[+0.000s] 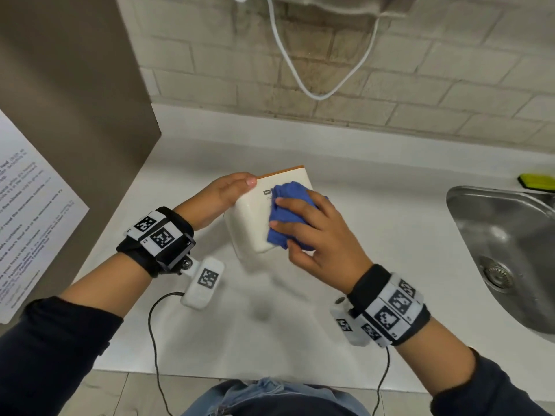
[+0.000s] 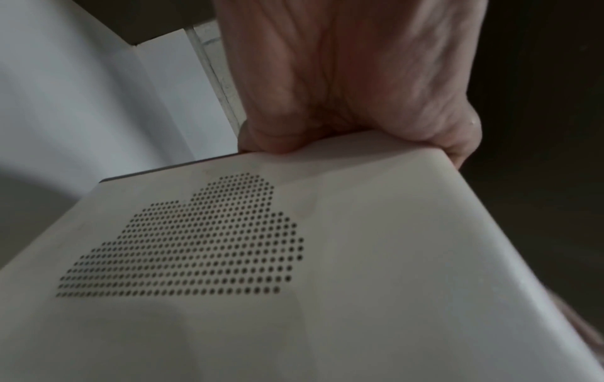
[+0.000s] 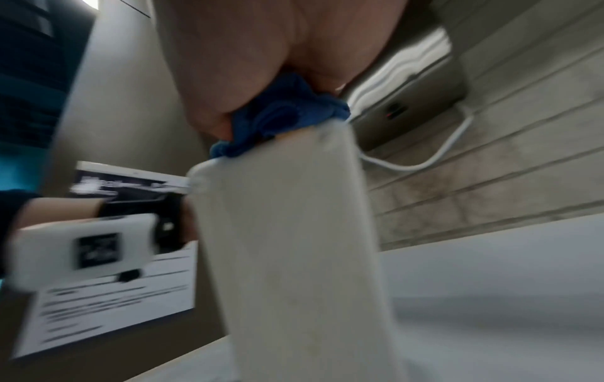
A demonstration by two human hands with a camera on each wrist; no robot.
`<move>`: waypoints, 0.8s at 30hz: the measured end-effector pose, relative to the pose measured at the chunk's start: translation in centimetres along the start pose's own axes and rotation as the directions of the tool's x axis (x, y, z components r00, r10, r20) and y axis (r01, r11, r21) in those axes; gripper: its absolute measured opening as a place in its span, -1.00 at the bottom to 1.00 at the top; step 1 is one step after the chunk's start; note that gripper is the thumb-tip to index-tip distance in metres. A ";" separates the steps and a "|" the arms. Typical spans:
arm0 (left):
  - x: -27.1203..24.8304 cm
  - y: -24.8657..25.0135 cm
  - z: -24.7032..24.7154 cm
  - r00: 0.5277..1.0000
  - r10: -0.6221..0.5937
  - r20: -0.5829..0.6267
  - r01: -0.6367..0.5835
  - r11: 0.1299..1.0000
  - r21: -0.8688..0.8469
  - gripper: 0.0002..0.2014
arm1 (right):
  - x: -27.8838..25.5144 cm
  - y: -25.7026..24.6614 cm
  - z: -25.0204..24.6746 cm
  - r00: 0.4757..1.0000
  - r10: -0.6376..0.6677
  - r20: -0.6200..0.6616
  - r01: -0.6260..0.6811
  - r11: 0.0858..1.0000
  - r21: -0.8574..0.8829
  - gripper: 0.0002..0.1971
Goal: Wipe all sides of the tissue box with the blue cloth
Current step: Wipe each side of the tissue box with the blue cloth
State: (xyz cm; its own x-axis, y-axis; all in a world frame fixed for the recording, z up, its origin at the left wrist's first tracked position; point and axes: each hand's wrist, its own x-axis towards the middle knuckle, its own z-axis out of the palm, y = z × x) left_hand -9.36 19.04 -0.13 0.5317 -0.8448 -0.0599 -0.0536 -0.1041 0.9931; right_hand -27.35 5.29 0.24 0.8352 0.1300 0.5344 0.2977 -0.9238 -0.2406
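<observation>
A cream tissue box (image 1: pixel 255 223) with rounded corners and an orange far edge is held tilted above the white counter. My left hand (image 1: pixel 231 190) grips its left side, thumb on the upper face. In the left wrist view the box (image 2: pixel 359 258) shows a patch of small holes, with my left hand (image 2: pixel 343 90) curled over its edge. My right hand (image 1: pixel 309 229) holds a bunched blue cloth (image 1: pixel 285 211) and presses it on the box's upper face. The right wrist view is blurred: the blue cloth (image 3: pixel 281 119) sits under my right hand (image 3: pixel 261 59) on top of the box (image 3: pixel 294 245).
A steel sink (image 1: pixel 507 241) lies at the right, with a yellow-green sponge (image 1: pixel 537 181) behind it. A brown cabinet side (image 1: pixel 75 115) bearing a printed notice (image 1: pixel 27 211) stands at the left. A white cable (image 1: pixel 300 73) hangs on the tiled wall.
</observation>
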 end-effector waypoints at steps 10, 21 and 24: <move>0.0 -0.4 0.4 1.000 0.013 0.017 -0.013 1.000 -0.019 -0.69 | 2.5 -3.1 2.5 0.995 0.094 -0.044 -0.089 0.992 0.087 -0.78; -0.8 0.5 0.6 0.999 0.022 0.046 -0.025 0.998 0.059 -0.44 | -1.8 -0.5 0.5 0.974 -0.216 0.061 0.212 0.975 0.066 -0.78; -0.9 0.5 0.8 0.999 0.011 0.050 -0.015 0.997 0.077 -0.53 | -3.2 0.8 0.3 0.981 -0.187 0.043 0.186 0.982 0.031 -0.75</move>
State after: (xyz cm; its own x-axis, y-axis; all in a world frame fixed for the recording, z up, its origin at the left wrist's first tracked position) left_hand -10.54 19.34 0.37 0.4883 -0.8710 -0.0542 -0.1259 -0.1317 0.9833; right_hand -29.69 4.27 -1.93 0.7835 0.3160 0.5350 0.4622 -0.8719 -0.1618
